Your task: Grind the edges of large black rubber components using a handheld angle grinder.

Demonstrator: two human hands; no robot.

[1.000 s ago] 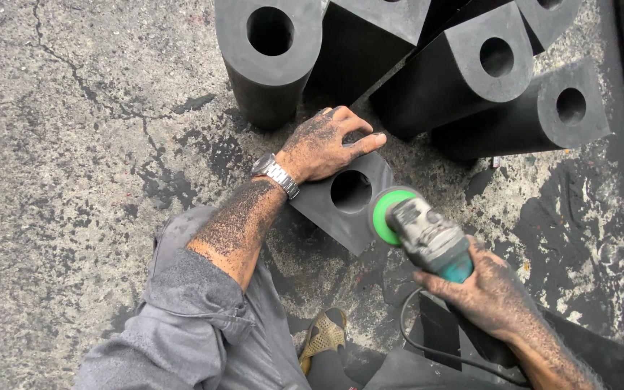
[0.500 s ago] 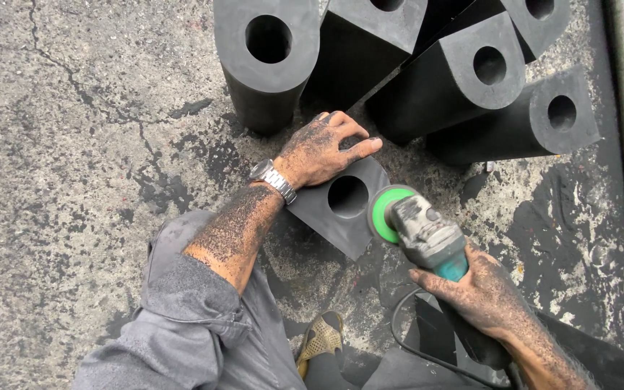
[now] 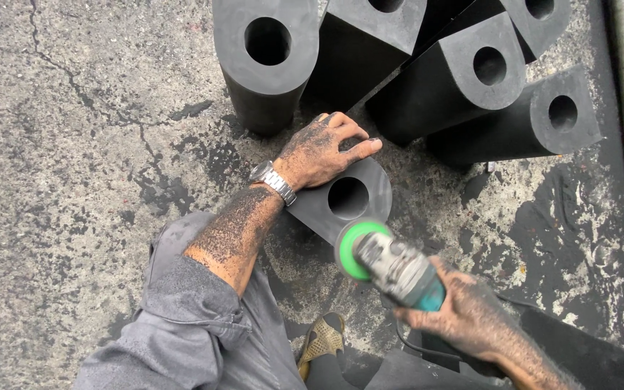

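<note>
Left hand (image 3: 323, 150), black with dust, lies flat with fingers spread over the top of a black rubber block (image 3: 341, 196), gripping nothing but pressing on it; a metal wristwatch (image 3: 274, 180) sits at the wrist, and the grey sleeve (image 3: 182, 289) is pushed up the forearm. Right hand (image 3: 471, 318) is wrapped tight round the teal body of an angle grinder (image 3: 391, 267), and how far the fingers curl underneath cannot be seen from above. Its green disc (image 3: 352, 249) meets the lower edge of the block just below the left hand, though whether it truly touches is hard to judge, since the tool's head covers the contact. That block shows its flat end face with one round hole, directly under the left palm's heel and between the two hands; its far side is hidden beneath the fingers. Beyond the left hand's fingertips stand more blocks (image 3: 265, 65) of the same kind; I count five, each with one round hole, though those at the back are cut off by the top edge and partly masked by their neighbours. A dark cord (image 3: 427, 347) trails from the grinder under the right hand and disappears. A yellow-brown sandal (image 3: 323, 339) peeks out near the right wrist, half covered by clothing. Cracked concrete floor (image 3: 74, 144) spreads away left of the forearm.
</note>
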